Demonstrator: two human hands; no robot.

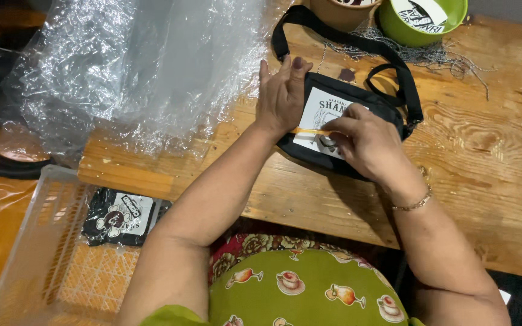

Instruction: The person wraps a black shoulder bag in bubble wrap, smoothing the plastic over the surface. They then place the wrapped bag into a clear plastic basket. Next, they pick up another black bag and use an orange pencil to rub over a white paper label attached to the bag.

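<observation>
A small black sling bag with a long black strap lies on the wooden table. A white printed card rests on its front, crossed by a thin orange band. My left hand presses flat on the bag's left end and the card's edge, fingers pointing away. My right hand covers the bag's near side, its fingertips pinching the orange band over the card.
A big sheet of clear bubble wrap covers the table's left end. A white plastic basket at lower left holds a wrapped black bag. A green bowl, a brown cup and thin metal chains sit at the far edge.
</observation>
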